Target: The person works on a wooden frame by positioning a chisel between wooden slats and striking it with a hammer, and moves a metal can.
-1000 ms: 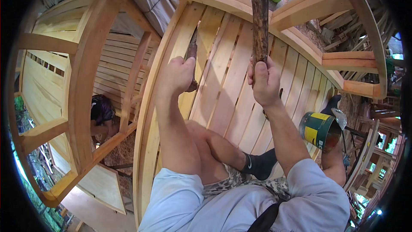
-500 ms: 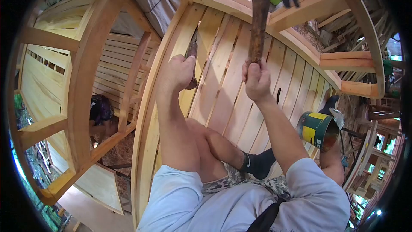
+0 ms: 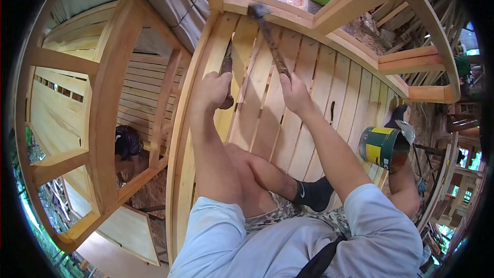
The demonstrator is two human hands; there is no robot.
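Note:
My left hand point(image 3: 215, 88) is closed round the dark brown handle of a bladed tool point(image 3: 227, 64). Its narrow end points away from me, along the gap between two planks; whether it is in the gap I cannot tell. To the right, my right hand point(image 3: 297, 94) grips the lower end of a hammer's wooden handle. The hammer point(image 3: 274, 49) is raised above the planks, its dark head blurred and tilted to the far left. Beneath both hands lies a slatted wooden panel point(image 3: 303, 123) of pale boards.
A green and yellow can point(image 3: 378, 146) stands tilted at the right, near my leg. A small black tool point(image 3: 332, 111) lies on the boards. Wooden framing point(image 3: 360, 7) borders the far side. Another person point(image 3: 127, 144) crouches beyond the frame at left.
The hammer has swung down and left from near-upright, so its head now shows. My right hand has shifted slightly left. My left hand stays on the bladed tool.

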